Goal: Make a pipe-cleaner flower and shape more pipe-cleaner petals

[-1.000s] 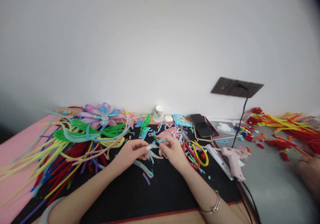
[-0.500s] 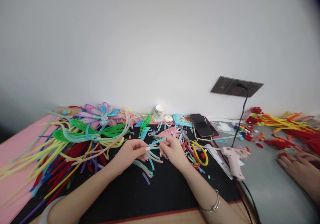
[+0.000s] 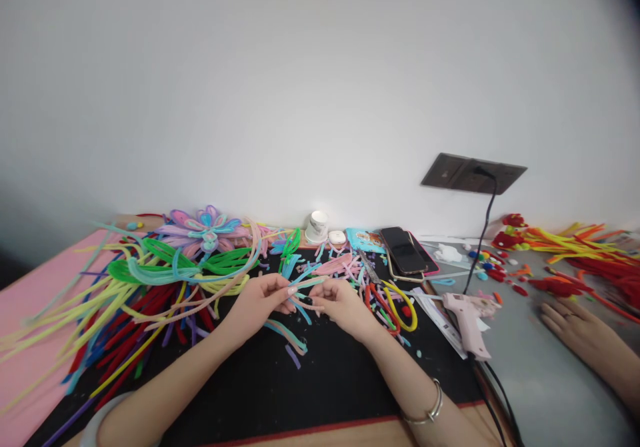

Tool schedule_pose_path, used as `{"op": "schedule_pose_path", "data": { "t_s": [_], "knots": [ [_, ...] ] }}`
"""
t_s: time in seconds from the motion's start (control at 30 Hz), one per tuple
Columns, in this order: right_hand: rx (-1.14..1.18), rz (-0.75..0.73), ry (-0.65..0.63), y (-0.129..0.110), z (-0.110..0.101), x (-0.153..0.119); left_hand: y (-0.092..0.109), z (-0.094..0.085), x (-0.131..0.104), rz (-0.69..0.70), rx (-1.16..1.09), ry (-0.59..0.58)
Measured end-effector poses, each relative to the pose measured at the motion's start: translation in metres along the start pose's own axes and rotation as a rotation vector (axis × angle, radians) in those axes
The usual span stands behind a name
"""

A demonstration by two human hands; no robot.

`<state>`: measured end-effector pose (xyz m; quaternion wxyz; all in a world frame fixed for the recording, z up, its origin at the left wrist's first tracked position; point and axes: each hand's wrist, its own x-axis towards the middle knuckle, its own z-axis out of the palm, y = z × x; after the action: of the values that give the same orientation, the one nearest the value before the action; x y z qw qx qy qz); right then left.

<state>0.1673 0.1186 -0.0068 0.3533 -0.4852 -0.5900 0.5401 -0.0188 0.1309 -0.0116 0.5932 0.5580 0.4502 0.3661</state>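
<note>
Lowered slightly, left hand (image 3: 260,302) and right hand (image 3: 340,304) pinch light, bendy pipe cleaner pieces (image 3: 306,286) at its three and nine o'clock ends.

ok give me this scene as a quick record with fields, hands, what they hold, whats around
left hand: pinching short pipe cleaner pieces with the fingertips
right hand: pinching the same pieces from the other side
surface: black mat
left of hands: long pipe cleaners, finished flower
right of hands: red and yellow loops, pink glue gun, stacked phones
far right: another person's hand flat on the grey table
</note>
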Motion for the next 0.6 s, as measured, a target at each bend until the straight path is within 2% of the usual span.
{"op": "schedule_pose_path", "data": {
  "t_s": [0.17, 0.37, 0.6],
  "knots": [
    [-0.031, -0.091, 0.05, -0.0008, -0.0013, -0.0001, 0.0014, 0.0005, -0.001, 0.1, 0.167, 0.002],
    [-0.038, -0.049, 0.139, 0.0058, -0.0014, 0.0011, 0.0, 0.0005, -0.0021, 0.072, 0.223, -0.032],
    [-0.045, -0.018, 0.174, 0.0069, -0.0024, 0.0027, -0.0047, -0.0009, -0.0036, 0.067, 0.247, -0.121]
  ]
}}
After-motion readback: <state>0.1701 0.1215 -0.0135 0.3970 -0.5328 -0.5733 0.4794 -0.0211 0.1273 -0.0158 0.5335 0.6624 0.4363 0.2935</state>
